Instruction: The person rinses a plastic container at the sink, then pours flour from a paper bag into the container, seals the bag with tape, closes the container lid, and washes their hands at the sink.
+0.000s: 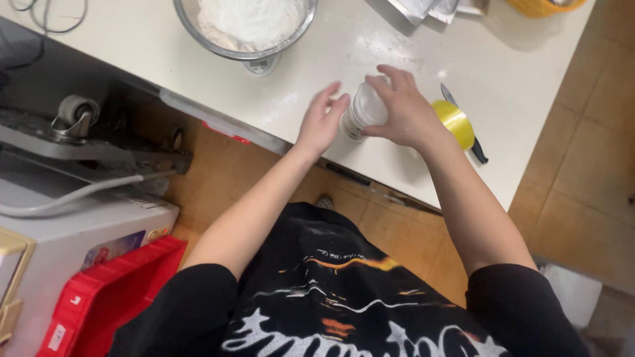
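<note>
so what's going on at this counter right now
A person stands at a white counter. The right hand grips a small white jar, and the left hand is open beside it, fingertips touching it. A metal bowl of white powder sits behind; a yellow tape roll and knife lie alongside.

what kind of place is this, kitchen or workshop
Probably a kitchen or baking prep area: a metal bowl of white flour sits on a flour-dusted white counter, and the right hand holds a small white jar, with a knife nearby.
</note>
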Tool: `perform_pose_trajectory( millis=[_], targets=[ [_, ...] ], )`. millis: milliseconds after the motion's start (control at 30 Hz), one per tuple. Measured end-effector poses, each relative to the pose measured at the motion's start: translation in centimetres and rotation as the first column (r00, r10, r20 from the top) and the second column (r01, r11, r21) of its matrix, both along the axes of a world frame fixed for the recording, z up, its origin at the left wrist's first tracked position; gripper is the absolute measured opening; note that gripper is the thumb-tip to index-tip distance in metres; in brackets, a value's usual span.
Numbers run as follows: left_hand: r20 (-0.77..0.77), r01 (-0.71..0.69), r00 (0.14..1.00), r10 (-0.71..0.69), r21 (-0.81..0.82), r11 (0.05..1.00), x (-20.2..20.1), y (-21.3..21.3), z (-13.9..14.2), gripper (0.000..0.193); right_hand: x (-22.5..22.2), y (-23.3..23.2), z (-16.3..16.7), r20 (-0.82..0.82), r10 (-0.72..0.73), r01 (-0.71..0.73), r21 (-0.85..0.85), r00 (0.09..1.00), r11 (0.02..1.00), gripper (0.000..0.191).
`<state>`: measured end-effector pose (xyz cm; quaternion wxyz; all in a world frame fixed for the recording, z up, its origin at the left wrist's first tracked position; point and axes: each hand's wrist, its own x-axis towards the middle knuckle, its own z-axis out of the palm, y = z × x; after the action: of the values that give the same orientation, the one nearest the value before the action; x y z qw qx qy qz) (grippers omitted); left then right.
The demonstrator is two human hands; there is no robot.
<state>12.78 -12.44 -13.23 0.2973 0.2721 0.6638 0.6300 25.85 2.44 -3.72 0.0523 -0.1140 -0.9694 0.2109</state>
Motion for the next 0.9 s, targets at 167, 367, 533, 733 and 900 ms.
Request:
perform_pose_trajectory(
  millis=[167, 367, 533, 733, 900],
  targets=[
    [0.174, 0.105, 0.980, -0.101, -0.015, 0.994, -1.3, 2.3, -1.3, 0.051, -1.0, -0.8, -0.5, 0.100, 0.011, -0.012, 0.007, 0.995, 1.000, 0.095],
    [0.186, 0.175, 0.969, -0.162, -0.054, 0.983, -1.5, 2.5, -2.4, 0.047, -1.1, -2.5, -2.6, -0.003, -0.032, 0.031, 0.255, 0.999, 0.967, 0.092],
    [0.042, 0.187, 0.981, -0.188, 0.025, 0.982, -2.0, 3.5, -5.2, 0.044, -2.1, -3.2, -3.7, 0.020, -0.136, 0.120, 0.351, 0.991, 0.929, 0.093],
    [0.093, 0.300, 0.947, -0.308, 0.097, 0.949, -3.1, 3.3, -7.8, 0.042, -1.9, -5.2, -5.1, 0.166, -0.334, 0.296, 0.216, 0.928, 0.930, 0.094],
    [0.161, 0.450, 0.872, -0.463, 0.112, 0.886, -2.7, -4.5, -9.6, 0.035, 6.0, -14.9, -5.1, 0.061, -0.582, 0.573, 0.112, 0.811, 0.812, 0.090]
  ],
)
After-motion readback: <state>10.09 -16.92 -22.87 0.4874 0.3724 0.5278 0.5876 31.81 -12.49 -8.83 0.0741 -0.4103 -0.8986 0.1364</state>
